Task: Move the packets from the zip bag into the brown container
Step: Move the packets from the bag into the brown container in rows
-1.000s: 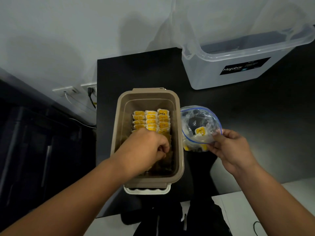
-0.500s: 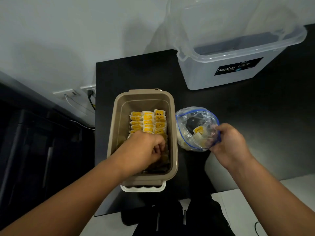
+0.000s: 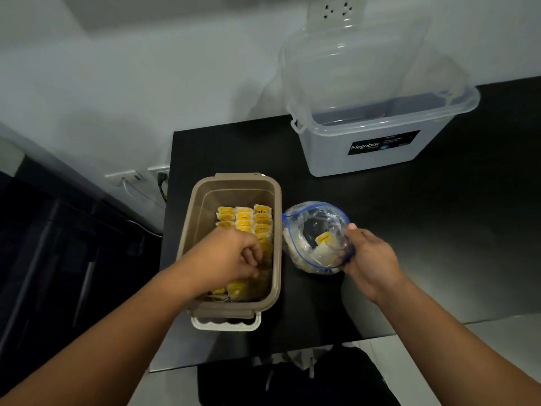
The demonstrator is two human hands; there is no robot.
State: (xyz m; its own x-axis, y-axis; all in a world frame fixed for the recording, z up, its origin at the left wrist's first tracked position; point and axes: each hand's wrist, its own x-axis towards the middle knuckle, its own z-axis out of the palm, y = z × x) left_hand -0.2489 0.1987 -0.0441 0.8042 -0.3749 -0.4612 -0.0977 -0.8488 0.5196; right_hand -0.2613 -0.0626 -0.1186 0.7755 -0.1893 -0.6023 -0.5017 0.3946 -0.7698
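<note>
Head view, looking down on a black counter [image 3: 439,244] set against a pale wall [image 3: 146,83]. The brown container [image 3: 234,183] stood open at the left part of the counter, with yellow-and-white packets [image 3: 244,218] ranged upright in three rows along its floor; the far rows lay in plain view, the nearer ones partly covered by the arm. The left hand [image 3: 225,256] reached down inside the container over the middle of these rows, its fingers [image 3: 251,254] curled toward the packets, and it could not be told whether they pinched one. Just to the right of the container, not touching it, the clear zip bag [image 3: 295,244] with a blue seal line stood with its mouth spread wide, a few more packets [image 3: 323,240] lying in its bottom. The right hand [image 3: 369,259] grasped the bag at the right side of its rim, fingers [image 3: 349,253] curled round the plastic and thumb on the upper edge. A white plastic part [image 3: 225,325] projected from under the container's near end (what it was could not be made out). At the far right of the counter, well apart from the bag, stood a clear storage box [image 3: 380,153] labelled "Megabox", its clear lid [image 3: 366,63] raised against the wall. Wall sockets [image 3: 137,175] with a plugged cable showed at the left, below counter level.
</note>
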